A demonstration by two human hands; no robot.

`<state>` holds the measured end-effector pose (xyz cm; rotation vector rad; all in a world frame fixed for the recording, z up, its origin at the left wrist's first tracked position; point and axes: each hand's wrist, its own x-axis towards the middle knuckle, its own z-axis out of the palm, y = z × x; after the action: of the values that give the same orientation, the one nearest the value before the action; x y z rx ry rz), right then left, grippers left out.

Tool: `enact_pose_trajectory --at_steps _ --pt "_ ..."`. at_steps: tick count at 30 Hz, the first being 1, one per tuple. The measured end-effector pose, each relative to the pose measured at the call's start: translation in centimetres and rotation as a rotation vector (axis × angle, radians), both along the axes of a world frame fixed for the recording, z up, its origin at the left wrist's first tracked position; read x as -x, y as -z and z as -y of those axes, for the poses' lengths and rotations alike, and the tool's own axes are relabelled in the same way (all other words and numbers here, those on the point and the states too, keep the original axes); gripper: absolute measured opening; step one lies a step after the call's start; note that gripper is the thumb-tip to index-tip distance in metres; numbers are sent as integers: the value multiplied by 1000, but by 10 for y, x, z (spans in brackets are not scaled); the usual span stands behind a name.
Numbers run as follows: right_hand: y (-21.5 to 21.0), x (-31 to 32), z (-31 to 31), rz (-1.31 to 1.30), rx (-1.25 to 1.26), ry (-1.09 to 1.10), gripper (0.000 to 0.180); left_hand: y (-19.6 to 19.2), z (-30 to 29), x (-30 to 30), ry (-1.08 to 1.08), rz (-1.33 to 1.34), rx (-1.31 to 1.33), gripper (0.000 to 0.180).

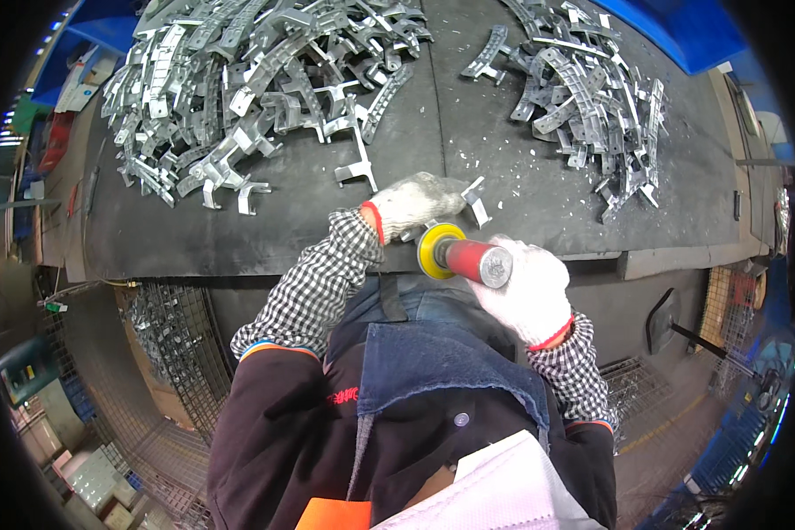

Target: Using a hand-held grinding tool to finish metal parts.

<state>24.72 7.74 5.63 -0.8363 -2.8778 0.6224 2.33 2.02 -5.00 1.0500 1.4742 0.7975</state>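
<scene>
My left hand (415, 201), in a white work glove, grips a curved silver metal bracket (475, 200) near the front edge of the dark workbench (468, 132). My right hand (532, 293), also gloved, is closed around a red cylindrical hand tool (479, 261). The tool's yellow disc end (435, 251) sits right below the bracket, touching or nearly touching it. Both forearms wear black-and-white checked sleeves.
A big heap of silver brackets (247, 79) covers the bench's far left, and a smaller heap (592, 97) lies at the far right. Metal chips speckle the bench between them. A wire-mesh cage holding more parts (163, 327) stands below left. Blue bins (680, 26) sit behind.
</scene>
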Motion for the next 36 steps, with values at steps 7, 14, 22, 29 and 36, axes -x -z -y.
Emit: enact_pose_trajectory --at_steps 7,14,22,29,36 --pt "4 -21 4 61 0 -41 26 -38 -1 -7 -29 118 209 40" --pt "6 -4 -2 -20 7 38 35 -24 0 0 0 179 148 51" --pt "5 -32 -4 -35 -39 -79 22 -29 3 3 -67 345 216 47" --pt "15 -25 2 -31 146 137 38 -28 2 0 -50 212 253 49" --pt "-1 -51 -27 112 185 261 28 -139 -13 69 -346 -1360 -178 41"
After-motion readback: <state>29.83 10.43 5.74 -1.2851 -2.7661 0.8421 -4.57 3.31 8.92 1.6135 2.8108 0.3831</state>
